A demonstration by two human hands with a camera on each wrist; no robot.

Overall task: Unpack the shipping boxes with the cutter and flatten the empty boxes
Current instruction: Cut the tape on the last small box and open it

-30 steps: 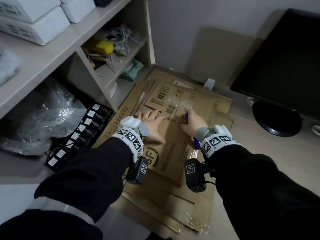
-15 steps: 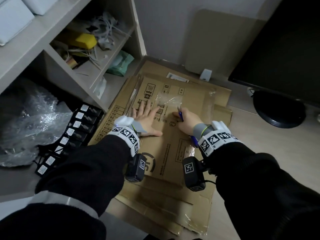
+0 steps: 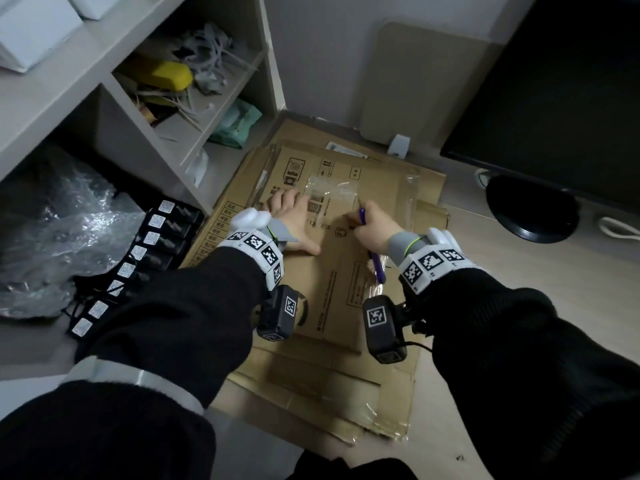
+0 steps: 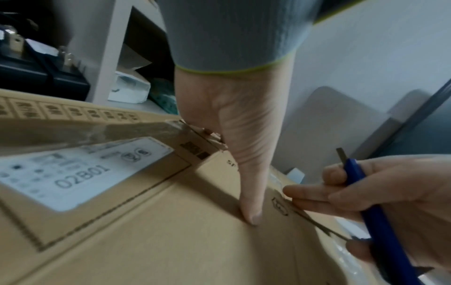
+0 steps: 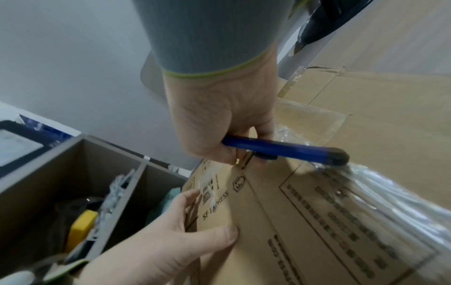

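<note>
Pale floor beside grey shelving (image 3: 166,109), centre frame: pressing flattened brown cardboard box (image 3: 332,282) with spread left hand (image 3: 294,223); right hand (image 3: 375,230) gripping blue cutter (image 3: 375,268). Advisable: keeping blade away from left thumb, pressing creases flat.

Shelf unit (image 3: 86,74) is sitting on the left, with a yellow thing (image 3: 166,75) and a tangle of white cable ties (image 3: 211,50) lying in one cubby, a teal packet (image 3: 239,123) poking out below. Crinkly plastic wrap (image 3: 69,220) is lying beside a row of black boxes (image 3: 152,244). A dark monitor (image 3: 561,98) is standing at right.
</note>
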